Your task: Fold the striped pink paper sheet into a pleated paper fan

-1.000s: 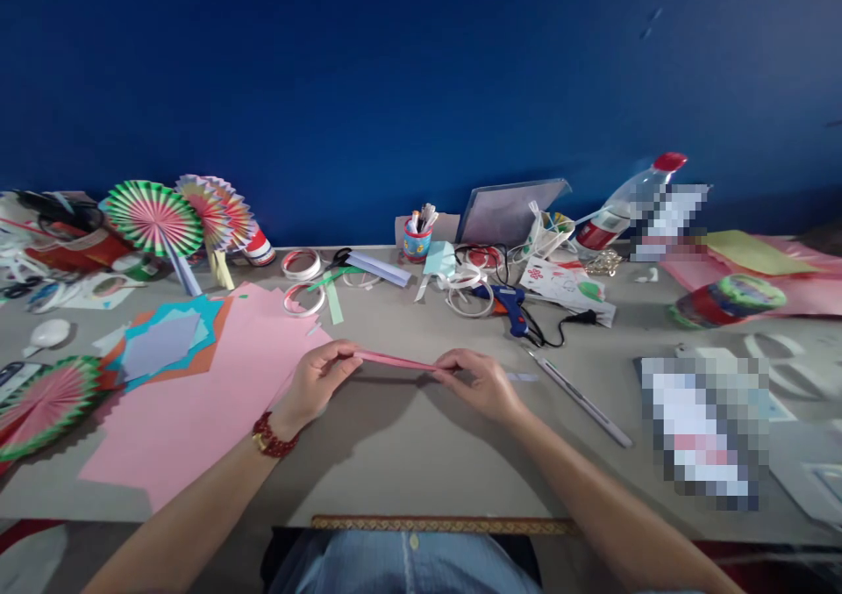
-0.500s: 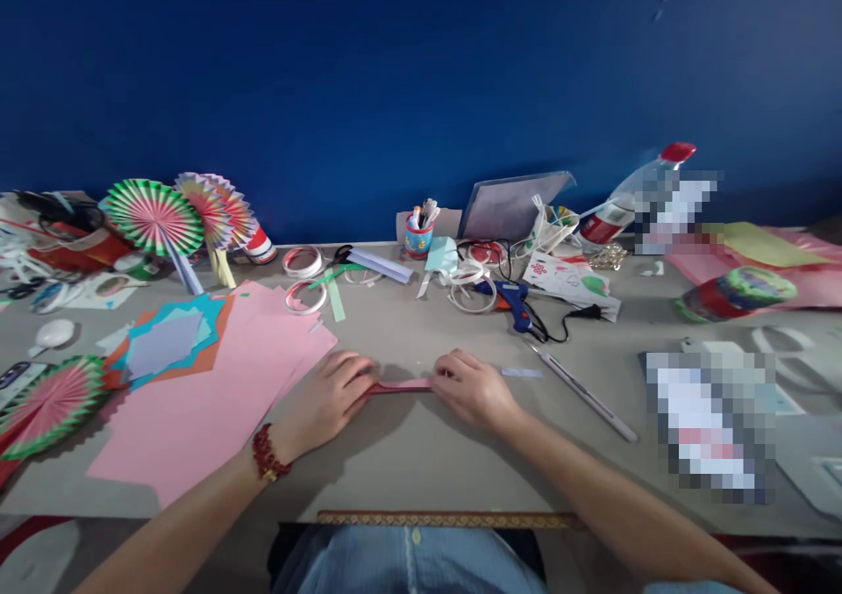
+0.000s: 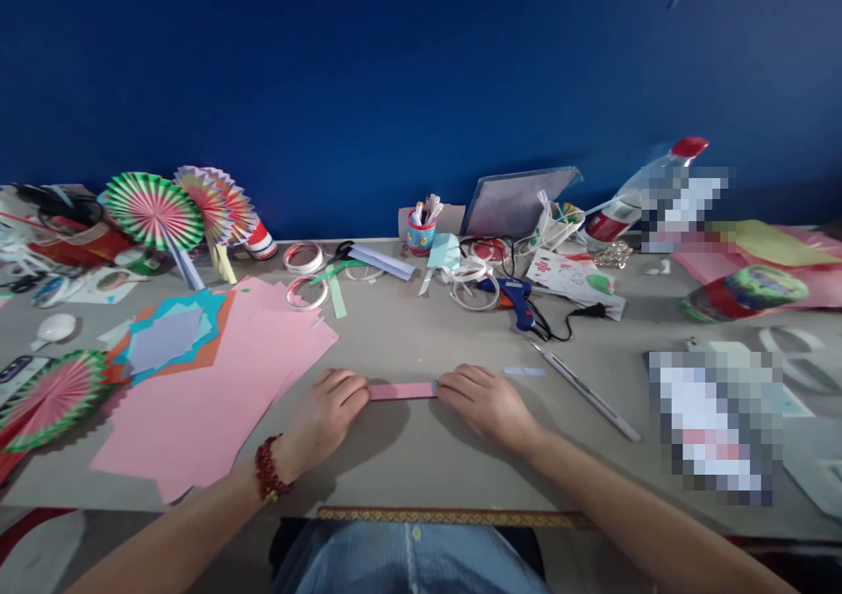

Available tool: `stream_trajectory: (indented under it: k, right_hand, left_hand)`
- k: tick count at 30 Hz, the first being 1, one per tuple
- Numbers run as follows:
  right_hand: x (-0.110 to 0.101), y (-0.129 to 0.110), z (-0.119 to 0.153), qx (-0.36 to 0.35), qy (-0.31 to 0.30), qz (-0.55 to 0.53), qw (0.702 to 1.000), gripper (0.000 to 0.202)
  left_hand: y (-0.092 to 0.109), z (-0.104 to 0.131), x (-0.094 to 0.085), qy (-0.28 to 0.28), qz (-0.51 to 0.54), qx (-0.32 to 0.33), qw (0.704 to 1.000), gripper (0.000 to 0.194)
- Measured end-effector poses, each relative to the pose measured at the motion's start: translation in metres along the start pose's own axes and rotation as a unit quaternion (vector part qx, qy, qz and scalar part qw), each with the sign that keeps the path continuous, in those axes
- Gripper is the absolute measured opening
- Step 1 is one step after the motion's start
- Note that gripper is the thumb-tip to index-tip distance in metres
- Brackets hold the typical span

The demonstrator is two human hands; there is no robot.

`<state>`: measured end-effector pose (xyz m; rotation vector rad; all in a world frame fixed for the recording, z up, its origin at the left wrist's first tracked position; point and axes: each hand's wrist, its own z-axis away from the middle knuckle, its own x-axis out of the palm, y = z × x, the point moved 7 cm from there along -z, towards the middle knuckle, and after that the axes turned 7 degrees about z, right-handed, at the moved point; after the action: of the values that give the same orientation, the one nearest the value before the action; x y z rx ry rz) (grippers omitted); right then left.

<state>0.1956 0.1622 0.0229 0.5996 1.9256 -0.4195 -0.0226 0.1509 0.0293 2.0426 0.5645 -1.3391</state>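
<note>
Between my hands a narrow strip of folded pink paper [image 3: 403, 390] stretches sideways, close above the grey table. My left hand [image 3: 335, 410], with a red bead bracelet at the wrist, is closed on its left end. Its right end is pinched by my right hand [image 3: 487, 405]; the fingertips hide that end. To the right of my right hand lies a craft knife [image 3: 585, 394] with its blade pointing away, and a small pale paper strip [image 3: 524, 371] is near its tip. Left of my left hand, large pink sheets [image 3: 217, 401] lie overlapped.
Paper fans [image 3: 155, 212] lean at the back left, and another fan [image 3: 56, 398] lies at the left edge. Tape rolls [image 3: 306, 292], a pen cup [image 3: 420, 234] and a blue glue gun [image 3: 519, 303] line the back. A bottle [image 3: 611, 218] leans at the back right.
The pink strip has turned so that more of its flat face shows. My hands have shifted slightly and still hold its two ends.
</note>
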Motion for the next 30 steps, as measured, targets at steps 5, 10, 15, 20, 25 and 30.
stream_trajectory:
  k: [5, 10, 15, 20, 25, 30]
  right_hand:
    - [0.000, 0.002, 0.003, 0.032, -0.004, -0.039, 0.999, 0.023]
    - [0.001, 0.005, 0.002, 0.058, 0.003, -0.082, 0.995, 0.023]
    - [0.003, 0.004, -0.003, 0.065, -0.002, -0.080, 0.995, 0.022]
    - [0.003, 0.004, -0.005, 0.077, -0.002, -0.072, 0.994, 0.023]
    - [0.005, 0.009, -0.005, 0.118, -0.016, -0.142, 0.983, 0.019]
    - [0.006, 0.014, -0.008, 0.157, -0.025, -0.198, 0.967, 0.017]
  left_hand:
    - [-0.004, 0.008, 0.003, 0.010, 0.011, -0.032, 0.999, 0.020]
    - [-0.013, 0.013, 0.002, 0.048, 0.077, -0.083, 0.992, 0.016]
    - [-0.014, 0.013, 0.000, 0.048, 0.094, -0.088, 0.990, 0.017]
    - [-0.012, 0.010, -0.002, 0.042, 0.089, -0.089, 0.991, 0.020]
    - [-0.015, 0.008, 0.000, 0.046, 0.104, -0.103, 0.988, 0.018]
    - [-0.020, 0.008, 0.002, 0.040, 0.109, -0.133, 0.984, 0.016]
